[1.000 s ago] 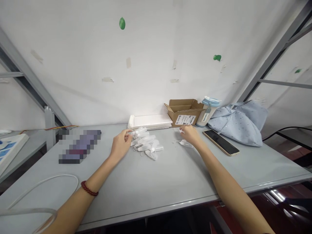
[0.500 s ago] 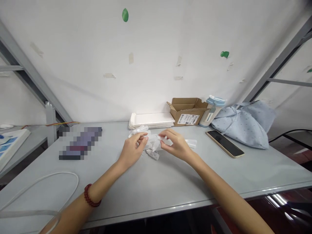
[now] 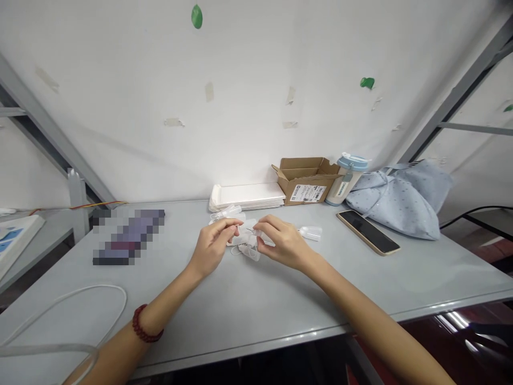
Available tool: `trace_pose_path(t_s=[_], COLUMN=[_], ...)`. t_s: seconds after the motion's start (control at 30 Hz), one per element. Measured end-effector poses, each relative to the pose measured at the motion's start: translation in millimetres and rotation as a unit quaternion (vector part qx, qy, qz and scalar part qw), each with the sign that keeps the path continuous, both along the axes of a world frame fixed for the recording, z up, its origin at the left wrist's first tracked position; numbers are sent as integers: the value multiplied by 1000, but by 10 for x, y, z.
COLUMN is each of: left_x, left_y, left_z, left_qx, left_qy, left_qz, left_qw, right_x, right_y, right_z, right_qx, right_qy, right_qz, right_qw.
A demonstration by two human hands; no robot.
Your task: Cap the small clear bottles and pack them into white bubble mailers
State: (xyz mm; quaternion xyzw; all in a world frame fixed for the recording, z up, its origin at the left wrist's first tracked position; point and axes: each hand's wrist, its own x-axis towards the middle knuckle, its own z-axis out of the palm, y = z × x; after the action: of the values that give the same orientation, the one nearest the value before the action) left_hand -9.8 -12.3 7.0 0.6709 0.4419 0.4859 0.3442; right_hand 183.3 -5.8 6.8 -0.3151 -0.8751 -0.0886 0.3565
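My left hand (image 3: pixel 214 243) has its thumb and forefinger pinched together over the table; a small whitish piece shows at the fingertips, too small to name. Facing it, my right hand (image 3: pixel 282 243) pinches a small translucent plastic piece (image 3: pixel 255 232) with a thin dark line pointing left from it. A narrow gap separates the two hands. Beneath and behind them lie several clear plastic bottle-like pieces with thin loops, among them a clear piece (image 3: pixel 250 253) below the fingertips and another clear tube-shaped piece (image 3: pixel 311 233) right of my right hand.
Behind the hands are a stack of white envelopes (image 3: pixel 248 195) and an open cardboard box (image 3: pixel 306 187). A blue-lidded cup (image 3: pixel 343 179), a light blue bag (image 3: pixel 401 203) and a phone (image 3: pixel 368 232) are at right. A white cable (image 3: pixel 120 291) loops at left by a blurred-out item (image 3: pixel 128 238).
My hands have drawn slightly apart, with a small gap and a thin dark line now showing between the fingertips. The view has shifted a little.
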Motion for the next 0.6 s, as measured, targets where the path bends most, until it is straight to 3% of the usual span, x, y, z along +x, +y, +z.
trace_pose_path(t_s=[0.17, 0.3, 0.6], left_x=[9, 22, 19], left_y=[-11, -8, 9], left_z=[20, 27, 0], left_qx=[32, 54, 43], left_qy=[50, 85, 80], left_qz=[11, -34, -56], left_qw=[998, 994, 994], right_x=[-7, -15, -21], right_y=[-17, -31, -29], right_z=[23, 34, 6], right_qx=[8, 4, 14], right_qy=[7, 11, 9], right_qz=[5, 16, 19], right_qw=[1000, 1000, 1000])
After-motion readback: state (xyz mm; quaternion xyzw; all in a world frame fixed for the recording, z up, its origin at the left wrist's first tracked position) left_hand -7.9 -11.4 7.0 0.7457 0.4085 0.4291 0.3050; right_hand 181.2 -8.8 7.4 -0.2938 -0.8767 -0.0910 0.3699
